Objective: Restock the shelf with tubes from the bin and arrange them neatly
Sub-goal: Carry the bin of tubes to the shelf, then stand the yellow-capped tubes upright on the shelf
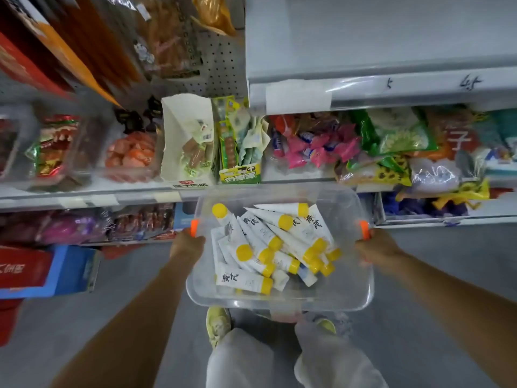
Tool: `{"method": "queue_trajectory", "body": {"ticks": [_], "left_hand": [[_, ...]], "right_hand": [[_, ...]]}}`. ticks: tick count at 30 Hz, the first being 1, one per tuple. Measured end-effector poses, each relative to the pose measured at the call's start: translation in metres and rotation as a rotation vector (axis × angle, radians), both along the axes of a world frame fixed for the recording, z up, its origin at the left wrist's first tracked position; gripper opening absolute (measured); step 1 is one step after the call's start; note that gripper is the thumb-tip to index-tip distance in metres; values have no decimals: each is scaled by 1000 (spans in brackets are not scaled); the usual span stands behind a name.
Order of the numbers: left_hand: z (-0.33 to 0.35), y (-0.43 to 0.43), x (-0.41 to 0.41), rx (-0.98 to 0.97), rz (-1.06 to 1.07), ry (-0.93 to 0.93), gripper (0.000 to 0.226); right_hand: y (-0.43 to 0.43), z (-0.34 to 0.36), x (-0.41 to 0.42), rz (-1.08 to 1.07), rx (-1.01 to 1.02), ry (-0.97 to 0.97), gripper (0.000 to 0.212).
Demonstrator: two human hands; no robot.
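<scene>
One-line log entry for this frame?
phase: carry | left hand: grips bin left edge | right hand: grips right edge | tubes: jumbled in bin, yellow caps | upper grey shelf: no tubes visible

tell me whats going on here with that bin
A person holds a clear bin, left hand and right hand each gripping an end by its orange latches, before stocked store shelves. White tubes with yellow caps lie jumbled inside it. The grey upper shelf on the right is bare; no tube is on it yet.

Smooth grey floor (436, 247) underfoot, perforated grey back panel (221, 63) beyond.
</scene>
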State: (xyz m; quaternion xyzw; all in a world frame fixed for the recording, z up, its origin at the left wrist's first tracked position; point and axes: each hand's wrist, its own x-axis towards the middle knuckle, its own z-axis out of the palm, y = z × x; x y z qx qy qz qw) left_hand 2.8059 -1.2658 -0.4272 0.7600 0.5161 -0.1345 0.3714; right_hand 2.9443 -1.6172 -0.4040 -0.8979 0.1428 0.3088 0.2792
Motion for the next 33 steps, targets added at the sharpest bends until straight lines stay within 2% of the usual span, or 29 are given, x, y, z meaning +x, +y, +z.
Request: {"method": "queue_trajectory", "body": {"ticks": [2,4,5,7,9,12,15,17,19,22,23,25,27,29,30,33], "left_hand": [[11,-16,1,47,-13,-6,36],[22,-37,0,224,-125,-35,51],[28,-48,0,301,-187,-96,53],[30,-69,3,341,-288,-202,53],[20,-83,9,231,-289,-188,52],[-5,-88,29,20,-206,-23,60],[-35,-84,42,-22,-188,138,73],[-49,-82,46,-5,-244,234,79],[-57,-79,49,-9,-207,238,78],[-56,-78,51,-114,-63,184,63],[-50,-78,52,-221,48,146,56],[-30,-81,50,-489,285,41,34],[-4,-84,43,-652,382,-13,16],[23,-89,35,-675,360,-45,14],[36,-91,30,-680,358,-68,17],[75,-104,20,-713,379,-189,37]], "right_hand": [[1,5,-6,100,-59,-53,35],[3,8,-15,363,-269,-354,56],[7,11,-19,531,-309,-489,61],[14,8,-25,773,-247,-639,59],[28,5,-30,930,-190,-568,52],[54,-10,-29,990,-289,-361,57],[69,-32,-28,1016,-399,-260,70],[74,-47,-27,1021,-435,-287,69],[78,-59,-28,1071,-473,-300,65],[83,-59,-30,1078,-385,-445,56],[85,-50,-29,1080,-368,-374,57],[85,-36,-29,934,-363,-208,58],[81,-19,-27,671,-158,69,52],[76,8,-27,319,195,311,34],[74,22,-27,214,324,362,26],[67,62,-31,125,455,389,17]]}}
